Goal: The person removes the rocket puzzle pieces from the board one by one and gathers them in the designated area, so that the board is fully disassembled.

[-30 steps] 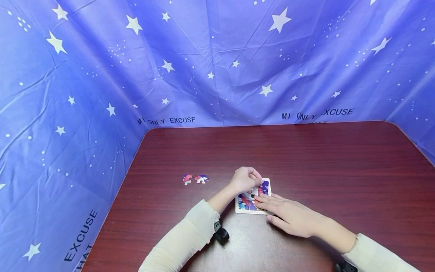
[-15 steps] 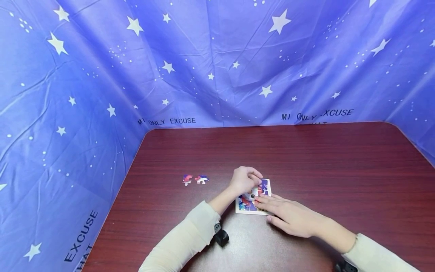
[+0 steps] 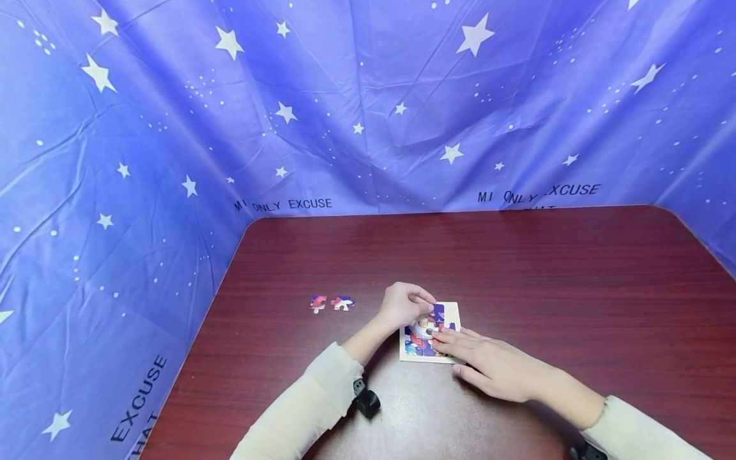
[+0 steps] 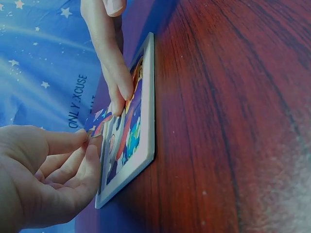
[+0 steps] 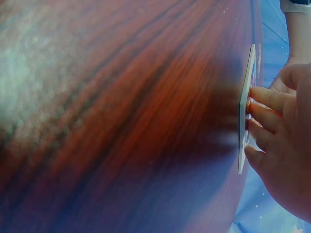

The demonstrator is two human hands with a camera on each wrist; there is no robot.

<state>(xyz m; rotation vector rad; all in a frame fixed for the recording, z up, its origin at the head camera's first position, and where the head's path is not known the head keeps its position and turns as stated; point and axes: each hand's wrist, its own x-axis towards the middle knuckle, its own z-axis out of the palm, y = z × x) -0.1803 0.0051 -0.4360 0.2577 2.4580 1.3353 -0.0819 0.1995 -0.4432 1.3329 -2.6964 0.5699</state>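
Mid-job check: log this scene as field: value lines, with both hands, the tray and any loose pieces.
Left hand: pinches a purple piece at the far side of the puzzle tray
Right hand: rests on the tray's near-right part
Tray: partly filled, far-right corner bare
Loose: red-purple piece, red-white piece, apart, left of the tray

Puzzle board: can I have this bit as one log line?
left hand: pinches puzzle piece | right hand: touches puzzle board | two loose pieces: on table
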